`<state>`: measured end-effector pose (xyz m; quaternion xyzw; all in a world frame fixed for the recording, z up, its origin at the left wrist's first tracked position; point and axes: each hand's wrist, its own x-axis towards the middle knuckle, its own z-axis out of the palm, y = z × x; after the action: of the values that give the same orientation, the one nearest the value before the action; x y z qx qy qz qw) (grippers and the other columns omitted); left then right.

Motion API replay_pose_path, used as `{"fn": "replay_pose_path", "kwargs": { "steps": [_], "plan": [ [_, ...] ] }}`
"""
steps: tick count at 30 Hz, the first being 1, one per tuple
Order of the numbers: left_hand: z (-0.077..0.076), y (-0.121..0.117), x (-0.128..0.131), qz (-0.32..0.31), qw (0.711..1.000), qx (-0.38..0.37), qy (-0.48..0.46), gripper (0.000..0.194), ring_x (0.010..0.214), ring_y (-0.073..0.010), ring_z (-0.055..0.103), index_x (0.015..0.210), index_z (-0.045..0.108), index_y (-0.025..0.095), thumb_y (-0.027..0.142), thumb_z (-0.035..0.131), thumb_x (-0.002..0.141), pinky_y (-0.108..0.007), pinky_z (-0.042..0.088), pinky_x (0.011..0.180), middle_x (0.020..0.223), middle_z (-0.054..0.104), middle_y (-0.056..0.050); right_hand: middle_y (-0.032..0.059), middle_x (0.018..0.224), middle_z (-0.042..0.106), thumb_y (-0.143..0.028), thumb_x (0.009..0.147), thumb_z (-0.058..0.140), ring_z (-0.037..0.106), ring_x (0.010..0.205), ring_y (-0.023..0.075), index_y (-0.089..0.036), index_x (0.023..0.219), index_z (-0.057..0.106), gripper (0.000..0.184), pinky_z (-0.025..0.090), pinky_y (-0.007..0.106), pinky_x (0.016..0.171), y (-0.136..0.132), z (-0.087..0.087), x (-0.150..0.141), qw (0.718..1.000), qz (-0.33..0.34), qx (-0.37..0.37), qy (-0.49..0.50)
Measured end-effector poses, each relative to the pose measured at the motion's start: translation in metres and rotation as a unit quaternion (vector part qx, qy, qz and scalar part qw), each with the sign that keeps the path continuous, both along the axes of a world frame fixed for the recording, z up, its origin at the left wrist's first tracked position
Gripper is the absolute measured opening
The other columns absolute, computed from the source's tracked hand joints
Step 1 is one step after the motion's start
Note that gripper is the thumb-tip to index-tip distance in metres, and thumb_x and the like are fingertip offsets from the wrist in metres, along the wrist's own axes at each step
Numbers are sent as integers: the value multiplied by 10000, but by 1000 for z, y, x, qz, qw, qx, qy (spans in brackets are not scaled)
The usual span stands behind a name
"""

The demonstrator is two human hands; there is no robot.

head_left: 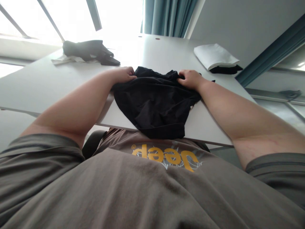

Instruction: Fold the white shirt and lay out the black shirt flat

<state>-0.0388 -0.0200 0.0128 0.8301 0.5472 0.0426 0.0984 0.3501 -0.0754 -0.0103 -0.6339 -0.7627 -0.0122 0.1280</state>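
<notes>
A black garment lies on the white table right in front of me, its lower part hanging over the near edge. My left hand grips the garment's far left corner with curled fingers. My right hand holds the far right corner in a closed pinch. Both forearms reach forward over the table edge.
A dark crumpled cloth lies on a light sheet at the table's far left. A folded white cloth rests on a dark one at the far right. Teal curtains and a bright window stand behind the table.
</notes>
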Motion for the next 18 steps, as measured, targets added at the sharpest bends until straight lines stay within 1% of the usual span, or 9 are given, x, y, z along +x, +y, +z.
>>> {"fn": "replay_pose_path", "kwargs": {
  "steps": [5,8,12,18],
  "plan": [
    [0,0,0,1,1000,-5,-4,765,1298,-428,703,1579,735,356,699,700,895,-465,558,1078,1393,782,-103,144,1137,856,-588,916,727,739,1181,484,-309,1266,801,454,585,601,999,3,-2,3,1000,0,2,-1],
    [2,-3,1,1,1000,-6,-5,776,1307,-430,697,1572,739,373,722,713,879,-462,563,1073,1374,790,-97,133,1146,856,-564,927,708,742,1183,475,-320,1247,802,413,587,591,1001,6,-4,5,1000,1,4,-6],
    [5,-7,3,6,1000,-7,-5,792,1310,-430,694,1567,744,362,750,715,877,-454,564,1065,1389,784,-100,149,1181,851,-535,942,703,746,1178,469,-297,1211,804,373,582,577,1005,9,-7,8,1000,-5,6,-11],
    [1,-2,2,0,1000,-8,1,817,1321,-430,686,1599,722,344,753,690,892,-451,558,1065,1421,772,-106,139,1110,853,-569,944,719,744,1164,470,-297,1246,802,414,582,569,986,10,-7,9,1000,4,8,-8]
  ]
}}
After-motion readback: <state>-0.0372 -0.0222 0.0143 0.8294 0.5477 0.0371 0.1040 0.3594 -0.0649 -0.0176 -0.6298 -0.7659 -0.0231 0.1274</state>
